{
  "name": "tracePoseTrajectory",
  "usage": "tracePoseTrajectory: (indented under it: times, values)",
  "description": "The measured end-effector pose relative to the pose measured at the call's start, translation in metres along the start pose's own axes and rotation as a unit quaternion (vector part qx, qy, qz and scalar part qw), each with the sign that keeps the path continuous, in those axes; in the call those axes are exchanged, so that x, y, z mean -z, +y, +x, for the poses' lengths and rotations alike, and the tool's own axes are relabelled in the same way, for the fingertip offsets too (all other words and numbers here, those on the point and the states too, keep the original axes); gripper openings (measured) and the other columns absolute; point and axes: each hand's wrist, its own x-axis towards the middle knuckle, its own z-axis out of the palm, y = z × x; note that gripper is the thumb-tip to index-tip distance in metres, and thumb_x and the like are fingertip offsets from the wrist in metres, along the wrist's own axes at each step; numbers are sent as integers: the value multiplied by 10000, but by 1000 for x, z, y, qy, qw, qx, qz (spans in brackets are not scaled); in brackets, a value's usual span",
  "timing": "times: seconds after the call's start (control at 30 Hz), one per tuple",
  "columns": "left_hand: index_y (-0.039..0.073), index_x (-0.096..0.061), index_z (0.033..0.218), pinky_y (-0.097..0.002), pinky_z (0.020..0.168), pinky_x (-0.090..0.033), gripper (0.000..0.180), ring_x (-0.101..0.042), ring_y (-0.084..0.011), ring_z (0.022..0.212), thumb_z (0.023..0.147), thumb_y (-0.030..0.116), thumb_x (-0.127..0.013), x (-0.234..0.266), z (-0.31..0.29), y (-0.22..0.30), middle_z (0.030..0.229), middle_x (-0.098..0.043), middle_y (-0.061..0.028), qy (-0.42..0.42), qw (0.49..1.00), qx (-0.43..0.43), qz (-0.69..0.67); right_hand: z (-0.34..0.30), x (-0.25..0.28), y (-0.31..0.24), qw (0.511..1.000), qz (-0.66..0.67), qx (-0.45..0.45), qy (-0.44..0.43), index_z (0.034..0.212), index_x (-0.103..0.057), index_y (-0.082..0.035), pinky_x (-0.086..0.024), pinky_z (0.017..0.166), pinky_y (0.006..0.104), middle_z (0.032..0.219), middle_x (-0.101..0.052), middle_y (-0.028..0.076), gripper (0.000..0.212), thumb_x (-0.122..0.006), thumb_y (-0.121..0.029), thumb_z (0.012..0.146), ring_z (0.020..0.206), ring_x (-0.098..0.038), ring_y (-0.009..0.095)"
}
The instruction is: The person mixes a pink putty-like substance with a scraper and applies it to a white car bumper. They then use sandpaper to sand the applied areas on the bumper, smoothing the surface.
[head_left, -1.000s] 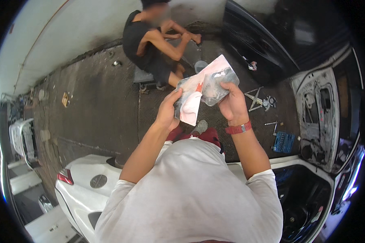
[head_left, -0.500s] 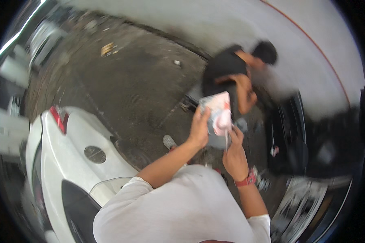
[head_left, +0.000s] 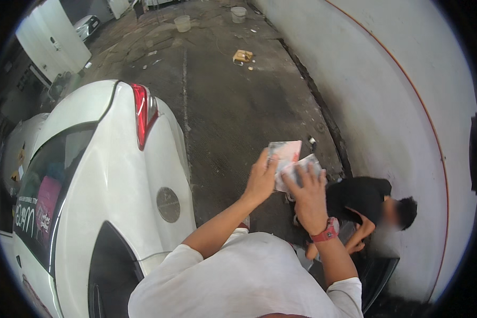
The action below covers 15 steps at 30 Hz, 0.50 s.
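Note:
My left hand [head_left: 259,179] grips a thin, flat pinkish-white piece with red marks [head_left: 286,150], thumb along its left edge. Overlapping its lower right is a greyish flat square piece [head_left: 310,160]. My right hand [head_left: 308,197] lies over that grey piece with fingers spread on its face and a red watch on the wrist. Both pieces are held up in front of my chest, above the dark ground. What they are made of is too blurred to tell, and the undersides are hidden.
A white car [head_left: 122,196] with a red tail light stands close on my left. On the right, a person in black [head_left: 358,199] crouches by the white wall [head_left: 376,106]. Farther off are a yellow container [head_left: 243,55] and two pale buckets [head_left: 183,23].
My view has swung so the car appears larger and the crouching person lower right. My right hand has gone from pinching near the piece's lower edge to lying across the grey piece.

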Motion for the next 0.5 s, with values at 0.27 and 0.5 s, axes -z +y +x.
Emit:
tracePoseTrajectory:
  times: [0.27, 0.5]
  values:
    - [15, -489, 1437, -383, 1082, -478, 377, -622, -229, 1217, 1143, 250, -486, 94, 108, -57, 1337, -626, -134, 292, 894, -40, -338, 142, -10, 13, 974, 30, 213, -70, 1473, -605, -307, -205, 1173, 808, 1551, -471, 170, 677, -635, -16, 863, 1466, -411, 489]
    - [27, -503, 1443, -395, 1050, -524, 382, -642, -220, 1210, 1117, 221, -546, 95, 220, -37, 1338, -637, -112, 191, 895, 34, -402, 273, -102, 78, 953, 281, 89, -67, 1490, -521, -154, -543, 1042, 548, 1539, -382, 317, 764, -599, 131, 785, 1327, -508, 570]
